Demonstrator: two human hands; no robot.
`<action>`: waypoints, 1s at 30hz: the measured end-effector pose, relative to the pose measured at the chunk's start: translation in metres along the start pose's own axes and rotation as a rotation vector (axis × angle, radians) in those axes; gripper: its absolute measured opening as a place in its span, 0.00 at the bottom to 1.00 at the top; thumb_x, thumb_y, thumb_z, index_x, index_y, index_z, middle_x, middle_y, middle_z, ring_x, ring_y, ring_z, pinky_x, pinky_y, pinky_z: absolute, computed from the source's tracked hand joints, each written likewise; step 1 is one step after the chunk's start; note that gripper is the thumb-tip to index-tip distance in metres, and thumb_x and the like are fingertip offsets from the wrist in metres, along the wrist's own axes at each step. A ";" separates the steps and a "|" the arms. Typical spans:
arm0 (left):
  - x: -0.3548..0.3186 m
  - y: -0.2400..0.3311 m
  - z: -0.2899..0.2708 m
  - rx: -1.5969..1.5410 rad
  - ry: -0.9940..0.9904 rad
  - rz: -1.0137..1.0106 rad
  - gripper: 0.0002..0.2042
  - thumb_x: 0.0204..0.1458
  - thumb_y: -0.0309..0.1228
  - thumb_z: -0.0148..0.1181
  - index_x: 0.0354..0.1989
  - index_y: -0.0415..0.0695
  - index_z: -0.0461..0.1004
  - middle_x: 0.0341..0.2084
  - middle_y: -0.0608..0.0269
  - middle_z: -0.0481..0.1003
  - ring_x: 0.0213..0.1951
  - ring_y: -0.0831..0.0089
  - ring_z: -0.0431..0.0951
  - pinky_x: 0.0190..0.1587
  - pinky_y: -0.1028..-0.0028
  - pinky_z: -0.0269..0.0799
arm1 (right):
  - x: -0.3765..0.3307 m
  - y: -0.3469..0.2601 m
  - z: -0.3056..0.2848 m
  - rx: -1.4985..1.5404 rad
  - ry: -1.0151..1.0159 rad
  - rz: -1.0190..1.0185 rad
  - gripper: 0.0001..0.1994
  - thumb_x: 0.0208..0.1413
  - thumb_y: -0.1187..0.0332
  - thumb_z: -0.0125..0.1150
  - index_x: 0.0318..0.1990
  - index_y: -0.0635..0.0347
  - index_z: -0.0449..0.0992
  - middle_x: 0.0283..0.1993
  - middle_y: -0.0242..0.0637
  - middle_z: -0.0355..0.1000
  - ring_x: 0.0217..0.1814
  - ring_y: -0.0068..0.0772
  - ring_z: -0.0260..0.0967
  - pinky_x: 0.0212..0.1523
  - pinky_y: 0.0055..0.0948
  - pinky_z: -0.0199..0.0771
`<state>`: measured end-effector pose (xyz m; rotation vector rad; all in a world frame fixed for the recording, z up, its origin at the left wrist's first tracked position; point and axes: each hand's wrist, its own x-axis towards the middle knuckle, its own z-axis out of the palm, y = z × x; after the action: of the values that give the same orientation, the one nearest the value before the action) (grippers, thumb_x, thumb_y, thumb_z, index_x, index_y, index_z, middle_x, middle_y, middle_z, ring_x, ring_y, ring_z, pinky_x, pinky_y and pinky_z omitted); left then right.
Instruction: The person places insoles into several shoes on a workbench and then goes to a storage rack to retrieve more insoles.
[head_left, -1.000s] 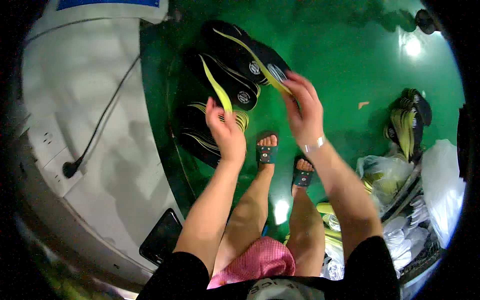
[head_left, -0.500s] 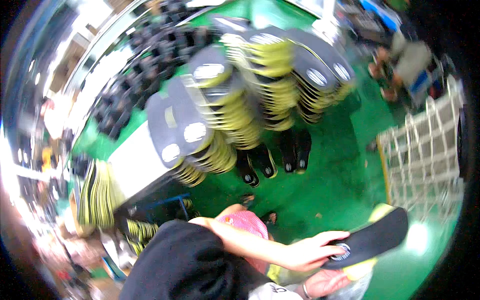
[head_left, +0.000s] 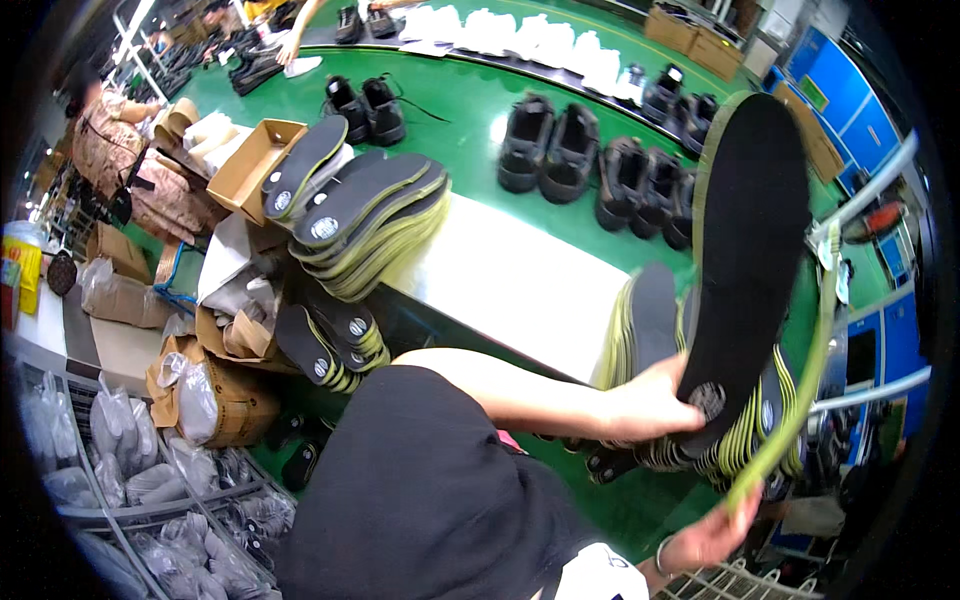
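My left hand (head_left: 645,405) pinches the heel end of a black shoe insole (head_left: 755,240), thumb beside its round white mark. This insole stands up at a slant, its yellow-green edge showing along the left side. Lower right, my right hand (head_left: 712,535) grips the end of a second insole (head_left: 808,400), seen edge-on as a bent yellow-green strip. The two insoles are apart at the top. Behind them, partly hidden, are stacks of grey insoles (head_left: 645,318) with yellow-green undersides. Another insole stack (head_left: 370,215) lies at the far left end of the white table (head_left: 510,285).
Black shoes (head_left: 550,150) stand in pairs beyond the table. At left are an open cardboard box (head_left: 255,165), a carton of plastic-wrapped items (head_left: 215,395) and a rack of bagged goods (head_left: 150,480). A person (head_left: 135,160) sits at far left. Blue cabinets (head_left: 845,90) stand at right.
My view has swung, bringing the shoes and cartons into sight. The insoles, close together before, are now raised and apart, one in each hand.
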<state>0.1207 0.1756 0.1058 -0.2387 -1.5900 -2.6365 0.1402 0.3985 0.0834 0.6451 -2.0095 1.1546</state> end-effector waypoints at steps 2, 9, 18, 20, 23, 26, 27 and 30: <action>0.001 0.018 -0.058 0.151 0.173 0.149 0.31 0.38 0.25 0.54 0.54 0.36 0.51 0.48 0.54 0.62 0.51 0.69 0.61 0.54 0.73 0.55 | 0.005 0.003 0.064 -0.186 -0.310 0.010 0.09 0.50 0.81 0.46 0.40 0.70 0.67 0.48 0.51 0.64 0.51 0.47 0.62 0.52 0.34 0.61; 0.025 0.063 -0.165 0.289 0.289 -0.117 0.28 0.38 0.22 0.50 0.51 0.34 0.52 0.42 0.49 0.65 0.47 0.64 0.65 0.51 0.72 0.58 | 0.015 0.019 0.102 -0.665 -1.149 0.157 0.22 0.36 0.62 0.63 0.41 0.60 0.68 0.51 0.45 0.61 0.58 0.52 0.51 0.56 0.47 0.47; 0.060 0.045 -0.186 1.084 -0.058 -0.070 0.28 0.37 0.22 0.52 0.49 0.33 0.51 0.33 0.46 0.65 0.35 0.52 0.70 0.35 0.62 0.68 | 0.152 -0.025 0.308 0.691 -0.752 0.757 0.27 0.38 0.70 0.59 0.48 0.59 0.56 0.54 0.38 0.53 0.50 0.30 0.55 0.50 0.27 0.57; 0.075 0.058 -0.205 1.126 -0.081 -0.120 0.29 0.37 0.26 0.55 0.49 0.33 0.51 0.34 0.46 0.66 0.36 0.52 0.70 0.35 0.63 0.69 | 0.160 -0.021 0.348 0.731 -0.705 0.769 0.24 0.39 0.70 0.60 0.45 0.58 0.58 0.47 0.35 0.56 0.46 0.25 0.56 0.46 0.24 0.58; 0.094 0.094 -0.259 1.154 -0.296 -0.277 0.33 0.41 0.47 0.57 0.50 0.36 0.55 0.38 0.45 0.67 0.42 0.54 0.69 0.40 0.62 0.67 | 0.172 -0.007 0.398 0.755 -0.713 0.926 0.13 0.38 0.70 0.60 0.32 0.59 0.63 0.33 0.31 0.59 0.34 0.22 0.57 0.37 0.21 0.58; 0.119 0.102 -0.351 1.237 0.092 0.045 0.21 0.41 0.44 0.56 0.37 0.39 0.70 0.33 0.49 0.70 0.39 0.54 0.69 0.42 0.62 0.64 | 0.185 0.003 0.435 0.279 -0.795 0.121 0.10 0.30 0.69 0.58 0.22 0.62 0.65 0.31 0.40 0.59 0.31 0.38 0.60 0.37 0.26 0.61; 0.135 0.108 -0.387 1.291 0.250 0.101 0.19 0.40 0.40 0.57 0.38 0.40 0.68 0.36 0.50 0.69 0.40 0.55 0.68 0.43 0.62 0.64 | 0.190 0.002 0.441 0.199 -0.872 0.063 0.09 0.31 0.67 0.57 0.22 0.61 0.67 0.32 0.43 0.61 0.32 0.42 0.63 0.34 0.29 0.64; 0.167 0.109 -0.478 1.616 0.600 -0.053 0.31 0.38 0.34 0.60 0.53 0.46 0.56 0.47 0.56 0.62 0.51 0.57 0.59 0.50 0.59 0.57 | 0.200 0.005 0.464 -0.052 -1.137 -0.230 0.08 0.33 0.63 0.56 0.22 0.56 0.71 0.34 0.41 0.63 0.28 0.43 0.66 0.29 0.35 0.67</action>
<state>-0.0807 -0.2917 0.0094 0.5802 -2.6352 -0.5905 -0.1423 -0.0199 0.0799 1.7211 -2.7130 0.5953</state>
